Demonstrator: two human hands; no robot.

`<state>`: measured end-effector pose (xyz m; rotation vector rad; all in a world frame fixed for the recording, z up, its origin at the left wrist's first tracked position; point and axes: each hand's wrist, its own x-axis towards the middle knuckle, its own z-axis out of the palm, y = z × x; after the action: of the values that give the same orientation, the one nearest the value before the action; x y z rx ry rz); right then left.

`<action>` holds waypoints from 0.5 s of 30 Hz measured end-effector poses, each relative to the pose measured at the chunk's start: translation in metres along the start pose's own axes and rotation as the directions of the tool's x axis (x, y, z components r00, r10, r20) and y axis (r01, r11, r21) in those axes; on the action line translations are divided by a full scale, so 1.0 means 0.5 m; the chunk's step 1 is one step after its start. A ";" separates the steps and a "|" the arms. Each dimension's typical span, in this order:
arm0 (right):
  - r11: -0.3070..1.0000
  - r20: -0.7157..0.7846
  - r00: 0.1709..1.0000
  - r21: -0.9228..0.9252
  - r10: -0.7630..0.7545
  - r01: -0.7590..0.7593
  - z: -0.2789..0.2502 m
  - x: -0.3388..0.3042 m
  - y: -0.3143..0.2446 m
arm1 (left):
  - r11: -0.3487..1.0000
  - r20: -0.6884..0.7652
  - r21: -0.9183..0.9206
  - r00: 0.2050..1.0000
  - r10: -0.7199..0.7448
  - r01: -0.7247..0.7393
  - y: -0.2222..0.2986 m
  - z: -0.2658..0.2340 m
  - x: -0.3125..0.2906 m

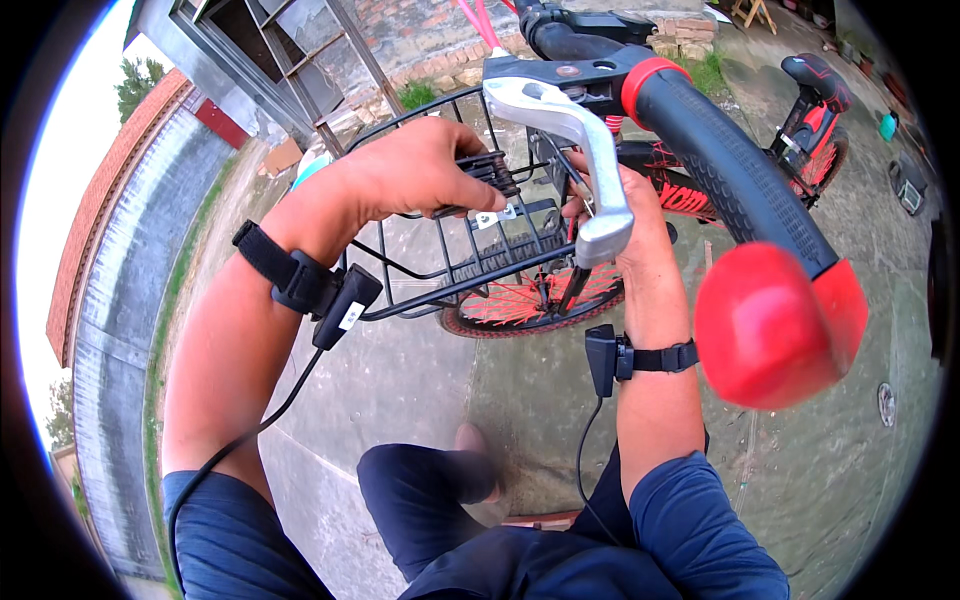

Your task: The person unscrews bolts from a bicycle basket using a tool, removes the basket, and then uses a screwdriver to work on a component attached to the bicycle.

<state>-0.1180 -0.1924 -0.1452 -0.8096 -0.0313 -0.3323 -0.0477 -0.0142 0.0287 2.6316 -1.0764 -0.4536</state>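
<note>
A black wire basket (450,287) is mounted at the front of a red and black bicycle. Above its near left part, my left hand (415,165) is closed around a small black tool (487,172) with stacked parallel bars, like a folding hex key set. My right hand (640,205) is at the basket's right side, behind the silver brake lever (600,150). Its fingers are curled in by the basket's mount, and the lever partly hides them, so what they hold cannot be made out. Below the basket is the front wheel (530,308) with red spokes.
The black handlebar grip (735,150) with its red end (765,325) juts toward me on the right. The bicycle's saddle (815,80) is at the far right. A metal ladder-like frame (300,65) leans at the back left. Concrete ground lies underneath.
</note>
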 end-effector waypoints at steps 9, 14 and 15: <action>0.967 -0.036 0.993 -0.232 -0.115 0.104 -0.012 0.029 0.040 | 0.862 -0.126 0.473 0.954 0.271 -0.183 -0.022 0.047 0.011; 0.964 -0.044 0.994 -0.251 -0.100 0.085 0.010 0.008 0.016 | 0.905 -0.135 0.271 0.918 0.372 -0.327 -0.021 0.044 0.015; 0.972 -0.038 0.995 -0.222 -0.094 0.084 0.020 -0.006 0.013 | 0.995 0.103 -0.087 0.994 -0.036 0.045 -0.017 0.026 0.015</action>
<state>-0.1178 -0.1802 -0.1432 -1.0214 0.0143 -0.4456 -0.0424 -0.0152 0.0126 2.5806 -1.0093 -0.6349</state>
